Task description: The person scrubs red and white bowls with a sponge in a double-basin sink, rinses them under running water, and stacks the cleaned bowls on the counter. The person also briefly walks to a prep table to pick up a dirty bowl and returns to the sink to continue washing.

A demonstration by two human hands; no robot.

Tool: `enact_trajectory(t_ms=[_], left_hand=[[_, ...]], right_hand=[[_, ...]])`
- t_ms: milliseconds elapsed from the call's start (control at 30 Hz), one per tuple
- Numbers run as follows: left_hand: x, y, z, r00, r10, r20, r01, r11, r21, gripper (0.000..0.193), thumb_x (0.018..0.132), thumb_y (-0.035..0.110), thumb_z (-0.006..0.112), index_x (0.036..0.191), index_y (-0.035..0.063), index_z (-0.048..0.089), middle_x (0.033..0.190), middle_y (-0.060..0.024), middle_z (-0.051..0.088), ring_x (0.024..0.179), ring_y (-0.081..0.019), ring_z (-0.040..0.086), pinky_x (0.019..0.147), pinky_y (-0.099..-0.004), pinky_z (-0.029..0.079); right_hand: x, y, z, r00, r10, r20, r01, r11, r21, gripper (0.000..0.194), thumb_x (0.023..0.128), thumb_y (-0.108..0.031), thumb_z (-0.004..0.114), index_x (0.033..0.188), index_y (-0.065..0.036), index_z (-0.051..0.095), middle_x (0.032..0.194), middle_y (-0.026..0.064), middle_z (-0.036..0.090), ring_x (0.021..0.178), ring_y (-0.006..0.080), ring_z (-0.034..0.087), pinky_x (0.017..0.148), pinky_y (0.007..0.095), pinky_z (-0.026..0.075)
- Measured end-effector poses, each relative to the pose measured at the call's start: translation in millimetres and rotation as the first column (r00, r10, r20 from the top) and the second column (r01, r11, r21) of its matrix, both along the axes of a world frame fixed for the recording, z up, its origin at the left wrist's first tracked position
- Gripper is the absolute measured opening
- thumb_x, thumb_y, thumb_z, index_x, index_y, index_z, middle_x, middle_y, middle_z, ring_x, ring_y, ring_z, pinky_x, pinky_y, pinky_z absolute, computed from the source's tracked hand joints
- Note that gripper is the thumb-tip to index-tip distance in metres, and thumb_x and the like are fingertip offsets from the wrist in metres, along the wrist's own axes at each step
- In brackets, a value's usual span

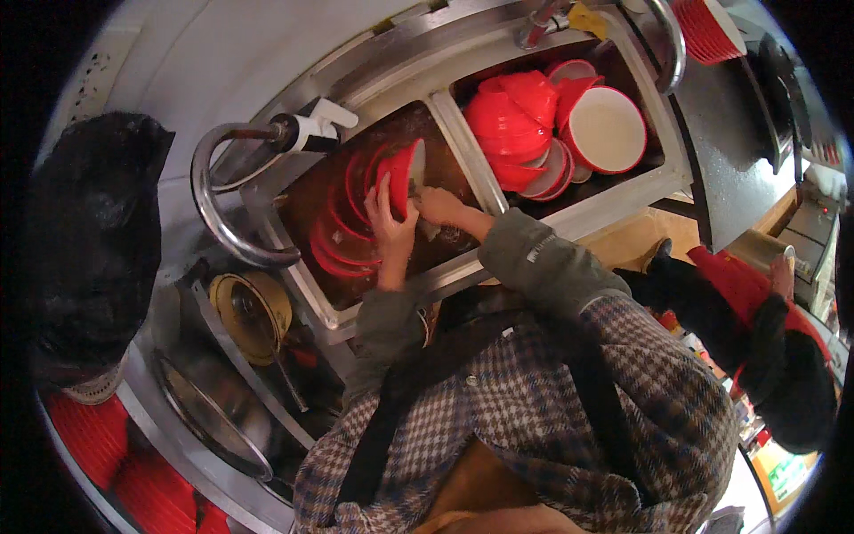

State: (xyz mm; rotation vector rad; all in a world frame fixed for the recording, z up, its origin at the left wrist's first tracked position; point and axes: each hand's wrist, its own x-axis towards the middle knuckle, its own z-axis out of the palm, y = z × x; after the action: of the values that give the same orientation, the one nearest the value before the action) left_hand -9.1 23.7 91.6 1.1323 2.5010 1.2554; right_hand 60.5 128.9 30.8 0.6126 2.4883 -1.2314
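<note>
Over the left basin of a metal sink [497,157], my left hand [389,217] grips a red bowl [399,175] tilted on its side, its pale inside turned to the right. My right hand [438,205] is closed at the bowl's lower right rim; a small dark thing shows at its fingertips, too hidden to name. Several red bowls [340,243] lie in brownish water beside and below my left hand. The right basin holds a heap of red bowls [510,120], among them a large one with a pale inside [607,130].
A curved faucet [207,200] arches at the left basin's outer side. Another curved metal pipe [674,47] stands at the upper right. A yellowish pot [260,320] sits lower left, below a black plastic bag [100,247]. Stacked red bowls [707,33] are upper right. Another person [767,334] stands at right.
</note>
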Motion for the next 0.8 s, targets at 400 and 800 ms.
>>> enact_trajectory(t_ms=[400, 800], left_hand=[[61, 217, 47, 0.462, -0.698, -0.547, 0.526, 0.712, -0.465, 0.071, 0.077, 0.005, 0.056, 0.141, 0.0301, 0.041, 0.130, -0.0103, 0.046, 0.127, -0.0313, 0.040, 0.103, -0.0512, 0.038], [-15, 16, -75, 0.966, -0.245, 0.080, 0.255, 0.870, -0.422, 0.050, 0.076, 0.013, 0.068, 0.124, 0.0084, 0.055, 0.138, -0.0223, 0.040, 0.123, -0.0389, 0.044, 0.101, -0.0461, 0.041]], right_hand=[[66, 6, -13, 0.853, 0.191, -0.486, -0.067, 0.963, 0.262, 0.042, 0.089, -0.027, 0.052, 0.127, -0.010, 0.054, 0.135, 0.0142, 0.049, 0.122, 0.0331, 0.047, 0.104, 0.0429, 0.034], [70, -7, -10, 0.893, 0.449, -0.037, -0.306, 0.666, 0.680, 0.023, 0.083, -0.021, 0.057, 0.098, -0.009, 0.070, 0.111, 0.0098, 0.057, 0.114, 0.0270, 0.049, 0.094, 0.0456, 0.042]])
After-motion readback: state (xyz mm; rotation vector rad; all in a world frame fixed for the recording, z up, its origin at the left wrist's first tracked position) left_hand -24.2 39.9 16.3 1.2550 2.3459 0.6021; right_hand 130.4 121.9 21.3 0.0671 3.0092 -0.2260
